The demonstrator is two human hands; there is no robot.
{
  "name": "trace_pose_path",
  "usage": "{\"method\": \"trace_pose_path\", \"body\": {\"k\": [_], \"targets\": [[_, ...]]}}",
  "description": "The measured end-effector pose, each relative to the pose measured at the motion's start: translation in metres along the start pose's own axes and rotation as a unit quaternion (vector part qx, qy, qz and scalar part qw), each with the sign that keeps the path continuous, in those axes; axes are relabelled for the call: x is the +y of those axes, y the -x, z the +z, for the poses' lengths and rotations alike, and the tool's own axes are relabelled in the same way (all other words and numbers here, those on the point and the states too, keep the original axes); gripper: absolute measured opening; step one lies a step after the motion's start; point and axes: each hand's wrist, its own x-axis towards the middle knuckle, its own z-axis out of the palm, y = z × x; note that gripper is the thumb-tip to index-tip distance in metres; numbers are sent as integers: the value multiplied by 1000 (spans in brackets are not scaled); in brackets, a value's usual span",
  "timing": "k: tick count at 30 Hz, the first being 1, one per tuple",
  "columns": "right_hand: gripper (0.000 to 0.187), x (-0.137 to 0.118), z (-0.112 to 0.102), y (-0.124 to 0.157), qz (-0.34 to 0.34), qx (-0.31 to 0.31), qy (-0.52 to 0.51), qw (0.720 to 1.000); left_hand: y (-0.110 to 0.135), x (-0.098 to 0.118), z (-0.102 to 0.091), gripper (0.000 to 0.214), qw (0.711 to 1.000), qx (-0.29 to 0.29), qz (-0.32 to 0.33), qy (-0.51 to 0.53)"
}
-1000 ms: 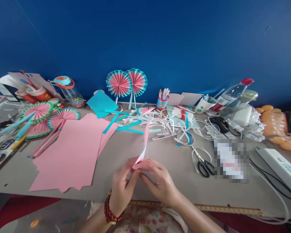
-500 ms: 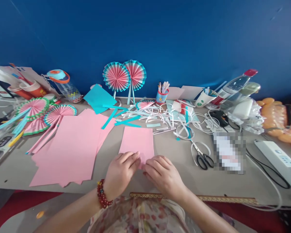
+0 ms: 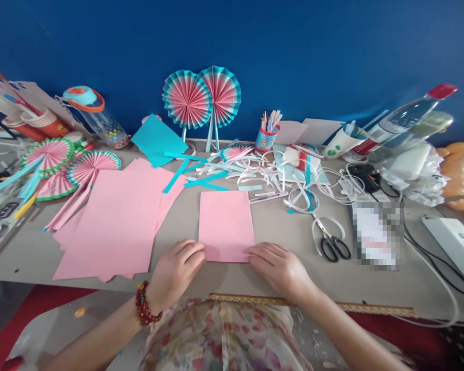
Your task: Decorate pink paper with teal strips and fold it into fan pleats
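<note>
A folded-looking pink sheet of paper (image 3: pixel 226 221) lies flat on the table in front of me. At its lower left corner, my left hand (image 3: pixel 180 268) has its fingers closed on the edge. My right hand (image 3: pixel 277 268) pinches the lower right corner in the same way. Both thumbs are mostly hidden. Left of my left hand rests a stack of larger pink sheets (image 3: pixel 112 221). Beyond the paper are blue and white paper strips (image 3: pixel 206 180), and scissors with black handles (image 3: pixel 332 245) lie to the right.
Paper fans (image 3: pixel 187 100) lean against the blue wall, and others (image 3: pixel 95 167) lie at the left. A pen cup (image 3: pixel 266 138), a bottle (image 3: pixel 402 121), a turquoise sheet (image 3: pixel 158 139), white cables and a power strip (image 3: pixel 454 239) line the back and right. A patterned trim (image 3: pixel 251 299) runs along the front edge.
My hands have moved apart, from the middle of the paper's near edge out to its two lower corners. The near part of the paper is now uncovered. The view has shifted slightly.
</note>
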Motion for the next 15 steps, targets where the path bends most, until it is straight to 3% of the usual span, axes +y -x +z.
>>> {"method": "trace_pose_path", "body": {"k": [9, 15], "targets": [[14, -17, 8, -24, 7, -28, 7, 1000, -2, 3, 6, 15, 995, -5, -47, 92], [8, -23, 9, -57, 28, -143, 24, 989, 0, 2, 6, 15, 988, -2, -92, 122]]}}
